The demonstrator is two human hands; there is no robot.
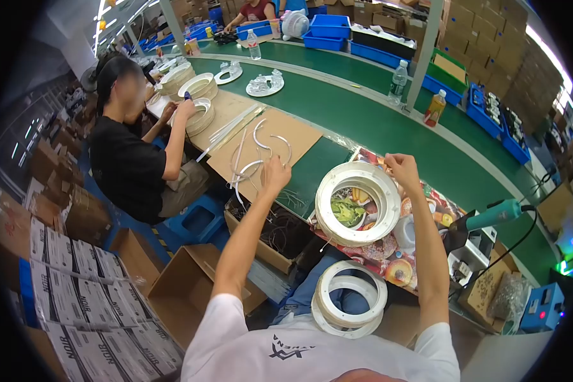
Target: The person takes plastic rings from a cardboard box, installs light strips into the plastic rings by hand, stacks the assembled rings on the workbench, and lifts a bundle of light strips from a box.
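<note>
My left hand [275, 174] reaches over a cardboard sheet [302, 137], fingers closed at the end of a curved white strip [258, 135]. More thin white strips lie loose around it. My right hand [402, 170] is pinched closed beside the upper right rim of a white ring-shaped housing [328, 207]; whatever is between its fingertips is too small to make out. This housing lies flat on a fruit-patterned mat, which shows through its opening. Below the table edge, another stack of white rings [325, 299] rests by my lap.
A teal-handled tool [493, 215] stands in a holder at right, near a blue box with a red light [541, 308]. A co-worker in black [124, 149] handles similar rings at left. Bottles [398, 83] line the green conveyor [337, 105]. Open cartons [191, 280] stand below left.
</note>
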